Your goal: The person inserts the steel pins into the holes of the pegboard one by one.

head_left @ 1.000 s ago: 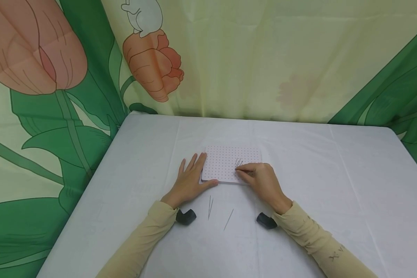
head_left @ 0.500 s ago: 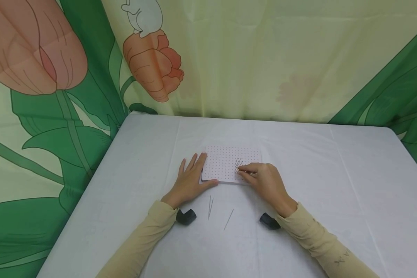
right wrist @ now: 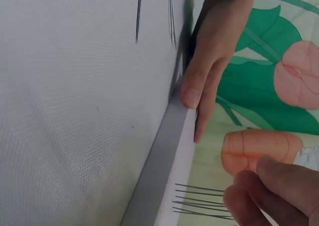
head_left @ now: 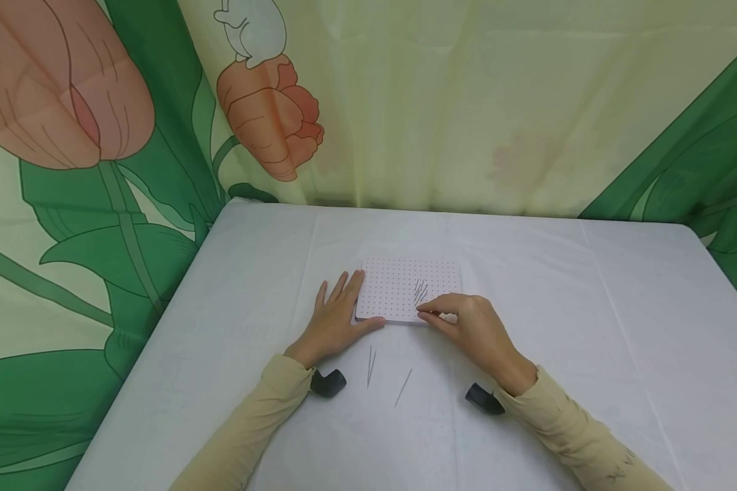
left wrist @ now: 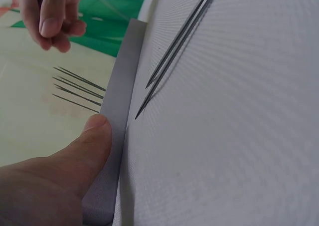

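White cloth-covered desk (head_left: 589, 307): pale, with faint fold lines, seen from its near side.
Cream sleeves (head_left: 239, 436): both forearms reach in over the near part of the desk, with a dark wrist-mounted piece (head_left: 328, 384) beside the left cuff and another by the right one.
Lone thin dark metal needle (head_left: 403, 388): lies loose and slanting on the cloth, nearest of the needles to the near edge.
Pair of thin metal needles (head_left: 371, 367): loose on the cloth slightly farther in, close together in a narrow V, short of the board's front edge.
Left hand (head_left: 331, 320): spread wide, fingers at the board's left edge, thumb on its front edge close to the front left corner.
Right hand (head_left: 479, 334): above the board's front edge, right of centre; thumb and forefinger close in a narrow gap, no needle seen between them.
White dotted rectangular board (head_left: 387, 290): flat on the desk, well in from both side edges.
Standing needles (head_left: 421, 292): about six, clustered in the board's right half, roughly upright with slight leans.
Progress, as judged: partly done; that cluster stands, while three loose needles remain.
Printed fabric backdrop (head_left: 436, 102): yellow-green, beyond the far edge, with an orange carrot (head_left: 270, 116) and large pink tulip (head_left: 67, 82).
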The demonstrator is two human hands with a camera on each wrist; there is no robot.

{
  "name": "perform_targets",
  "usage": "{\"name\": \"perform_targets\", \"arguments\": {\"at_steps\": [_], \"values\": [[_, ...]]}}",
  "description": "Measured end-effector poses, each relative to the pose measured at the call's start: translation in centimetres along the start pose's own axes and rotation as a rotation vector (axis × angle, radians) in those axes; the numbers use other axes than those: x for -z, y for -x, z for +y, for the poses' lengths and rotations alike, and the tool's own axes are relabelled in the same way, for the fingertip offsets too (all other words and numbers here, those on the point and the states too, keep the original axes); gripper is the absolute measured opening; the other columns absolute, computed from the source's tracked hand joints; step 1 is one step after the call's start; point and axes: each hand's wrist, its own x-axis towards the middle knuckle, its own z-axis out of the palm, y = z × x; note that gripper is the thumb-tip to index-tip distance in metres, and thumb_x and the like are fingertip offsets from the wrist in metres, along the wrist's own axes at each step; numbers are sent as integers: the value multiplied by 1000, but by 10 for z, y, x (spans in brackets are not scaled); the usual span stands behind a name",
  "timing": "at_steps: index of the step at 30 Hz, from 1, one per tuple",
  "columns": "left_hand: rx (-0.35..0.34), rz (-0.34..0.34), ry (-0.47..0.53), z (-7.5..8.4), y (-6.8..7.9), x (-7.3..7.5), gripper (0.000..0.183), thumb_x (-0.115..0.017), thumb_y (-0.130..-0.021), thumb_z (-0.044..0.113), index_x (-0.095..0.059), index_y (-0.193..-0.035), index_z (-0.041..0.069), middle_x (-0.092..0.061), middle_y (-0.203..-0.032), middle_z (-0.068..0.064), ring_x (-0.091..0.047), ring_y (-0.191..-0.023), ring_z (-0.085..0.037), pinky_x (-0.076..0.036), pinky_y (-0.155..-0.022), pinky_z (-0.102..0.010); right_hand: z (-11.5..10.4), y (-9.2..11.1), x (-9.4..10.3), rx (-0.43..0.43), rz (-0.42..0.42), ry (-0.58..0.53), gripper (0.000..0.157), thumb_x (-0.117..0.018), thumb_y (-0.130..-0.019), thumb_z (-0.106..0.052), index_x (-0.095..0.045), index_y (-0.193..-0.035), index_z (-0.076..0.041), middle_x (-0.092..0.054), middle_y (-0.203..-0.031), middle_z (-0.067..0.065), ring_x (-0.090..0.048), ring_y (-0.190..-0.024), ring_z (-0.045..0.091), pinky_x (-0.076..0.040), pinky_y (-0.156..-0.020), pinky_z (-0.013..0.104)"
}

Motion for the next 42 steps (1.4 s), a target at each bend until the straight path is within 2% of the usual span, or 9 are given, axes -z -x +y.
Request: {"name": "perform_targets", "arguments": {"at_steps": [12,25,31,36,42], "values": [[-8,11,3,-1,-1,-1,102,-62,-89,62,-11,-160,11,-15,-167,-5,-3,-155,-25,7,-123,-51,-6,6,-1,204,-71,-23,17,-85,-76,-6,-80,-90,-14,-75,-88,-10,-69,-85,7,-57,-79,29],[-5,7,13,-1,1,1,102,-61,-89,63,-10,-161,12,-14,-167,-4,-2,-155,-24,8,-122,-50,-3,13,-16,491,-147,-27,15,-84,-76,-10,-79,-88,-16,-73,-89,-12,-66,-86,4,-54,-83,25],[-4,12,10,-1,0,0,102,-61,-89,63,-10,-161,11,-15,-167,-5,-3,-155,-24,7,-122,-51,-7,16,-21,520,-284,-24,10,-82,-80,-13,-79,-89,-17,-73,-92,-13,-64,-90,4,-52,-82,18],[-5,8,10,-2,0,-1,102,-60,-89,64,-9,-161,12,-14,-167,-4,-3,-155,-23,7,-122,-51,-9,21,-25,527,-382,8,7,-80,-83,-15,-78,-89,-18,-70,-93,-13,-60,-93,4,-51,-83,16],[-12,10,12,-3,0,-1,102,-59,-89,64,-9,-161,12,-14,-167,-4,-3,-155,-23,7,-123,-50,-9,23,-31,561,-438,47,3,-78,-85,-16,-77,-84,-20,-67,-92,-12,-58,-91,5,-50,-82,17]]}}
